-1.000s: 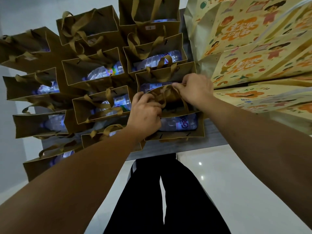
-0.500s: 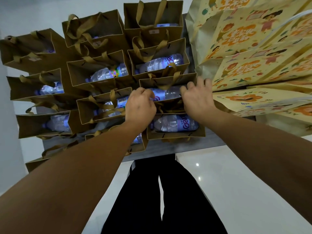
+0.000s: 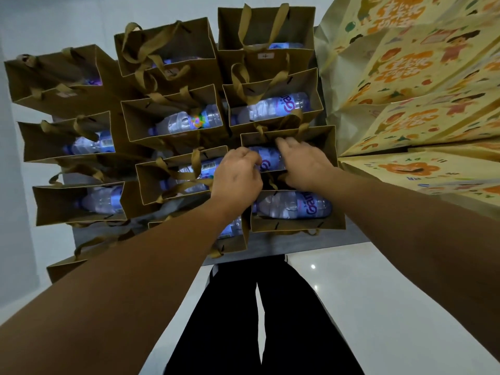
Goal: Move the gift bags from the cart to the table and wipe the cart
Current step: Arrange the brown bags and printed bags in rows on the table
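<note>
Gift bags: brown paper gift bags [image 3: 173,117] with ribbon handles stand in close rows on the grey desk [image 3: 311,243], each holding a water bottle [image 3: 293,208].
Left hand [image 3: 236,178]: over the second bag in the right-hand row, fingers curled at its mouth; what they pinch, I cannot tell.
Right hand [image 3: 305,163]: at the same bag [image 3: 328,142], fingers stretched onto its far rim.
Right side: yellow printed bags [image 3: 411,85], just beside the brown ones.

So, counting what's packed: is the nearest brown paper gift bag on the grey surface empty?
No: the nearest brown paper gift bag holds a clear plastic water bottle lying on its side.
</note>
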Demonstrator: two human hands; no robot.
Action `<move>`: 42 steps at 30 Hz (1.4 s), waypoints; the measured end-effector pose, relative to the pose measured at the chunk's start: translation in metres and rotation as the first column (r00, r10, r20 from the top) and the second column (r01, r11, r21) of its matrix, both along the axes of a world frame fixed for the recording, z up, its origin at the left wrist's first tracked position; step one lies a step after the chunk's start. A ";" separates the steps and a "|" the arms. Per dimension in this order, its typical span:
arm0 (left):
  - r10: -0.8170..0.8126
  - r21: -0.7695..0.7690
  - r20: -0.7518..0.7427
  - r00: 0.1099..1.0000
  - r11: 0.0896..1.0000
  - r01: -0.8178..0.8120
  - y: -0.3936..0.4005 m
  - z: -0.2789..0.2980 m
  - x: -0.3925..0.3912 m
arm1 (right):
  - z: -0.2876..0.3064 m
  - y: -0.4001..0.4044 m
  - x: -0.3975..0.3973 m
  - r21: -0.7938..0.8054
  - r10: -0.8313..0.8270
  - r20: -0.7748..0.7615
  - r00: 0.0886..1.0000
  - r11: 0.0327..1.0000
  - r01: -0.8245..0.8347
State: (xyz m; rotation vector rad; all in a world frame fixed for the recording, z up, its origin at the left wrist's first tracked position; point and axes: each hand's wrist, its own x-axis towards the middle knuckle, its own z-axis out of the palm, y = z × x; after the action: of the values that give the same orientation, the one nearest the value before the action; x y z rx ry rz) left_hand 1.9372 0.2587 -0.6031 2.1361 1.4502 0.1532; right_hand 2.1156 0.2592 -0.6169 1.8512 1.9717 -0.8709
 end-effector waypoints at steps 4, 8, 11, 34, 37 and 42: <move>-0.021 -0.046 -0.007 1.000 0.999 0.021 0.001 0.000 0.001 | 0.002 0.007 -0.005 -0.066 -0.094 0.086 0.992 0.993 0.100; -0.077 -0.131 -0.084 0.994 0.989 0.065 0.011 0.009 0.005 | 0.020 -0.001 -0.005 0.006 -0.044 0.062 0.997 0.999 0.044; -0.135 -0.254 -0.145 0.980 0.962 0.095 0.023 0.021 0.009 | 0.042 -0.006 -0.002 0.057 -0.042 0.013 0.999 0.998 0.041; 0.172 -0.214 0.013 0.985 0.963 -0.165 0.021 0.254 0.001 | 0.345 0.002 -0.020 0.263 -0.202 -0.634 0.747 0.851 0.454; 0.220 -0.073 0.079 0.972 0.974 -0.215 0.014 0.290 -0.009 | 0.382 0.006 -0.037 0.330 -0.131 -0.664 0.736 0.833 0.445; 0.355 0.033 -0.001 0.935 0.934 -0.355 0.001 0.349 -0.044 | 0.433 0.002 -0.066 0.397 -0.014 -0.733 0.680 0.803 0.444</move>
State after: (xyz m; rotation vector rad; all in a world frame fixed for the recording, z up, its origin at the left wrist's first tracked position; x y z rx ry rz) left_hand 1.8931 0.2599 -0.2542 1.8798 1.8392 0.3040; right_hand 2.0499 0.2609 -0.1835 2.3915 2.7051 -1.3676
